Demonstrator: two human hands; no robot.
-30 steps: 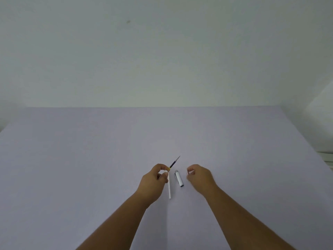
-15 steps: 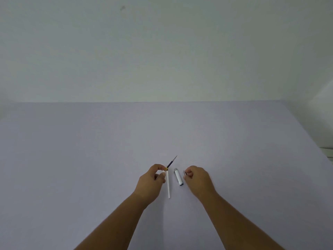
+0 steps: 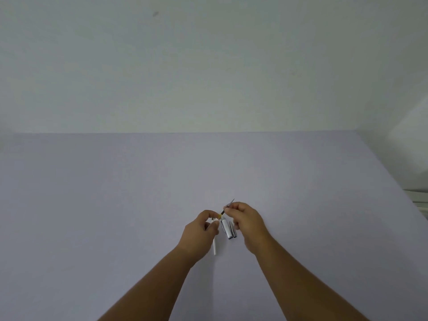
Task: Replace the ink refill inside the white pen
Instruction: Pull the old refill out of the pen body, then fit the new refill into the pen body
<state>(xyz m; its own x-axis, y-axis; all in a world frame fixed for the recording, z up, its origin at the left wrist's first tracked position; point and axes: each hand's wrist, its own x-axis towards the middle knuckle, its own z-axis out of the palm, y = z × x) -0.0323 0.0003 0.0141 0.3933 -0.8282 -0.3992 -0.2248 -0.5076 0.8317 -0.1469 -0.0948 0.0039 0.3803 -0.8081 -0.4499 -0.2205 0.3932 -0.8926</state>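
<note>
My left hand (image 3: 202,230) pinches a thin ink refill (image 3: 222,212) at its yellow band, with the dark tapered tip pointing up and to the right. My right hand (image 3: 246,222) has its fingertips closed on that dark tip section. Between my hands, on the table, lies a short white pen piece with chrome trim (image 3: 227,229). A thin white tube (image 3: 215,247) runs down from under my left hand. Whether that tube rests on the table or is held, I cannot tell.
The work surface is a wide pale lilac table (image 3: 115,205) against a plain white wall. The table's right edge runs diagonally at the far right, with a white ribbed object (image 3: 420,196) just beyond it.
My right hand has moved up and left from beside the chrome-trimmed piece and closed on the refill's dark tip. My left hand has kept its grip and place.
</note>
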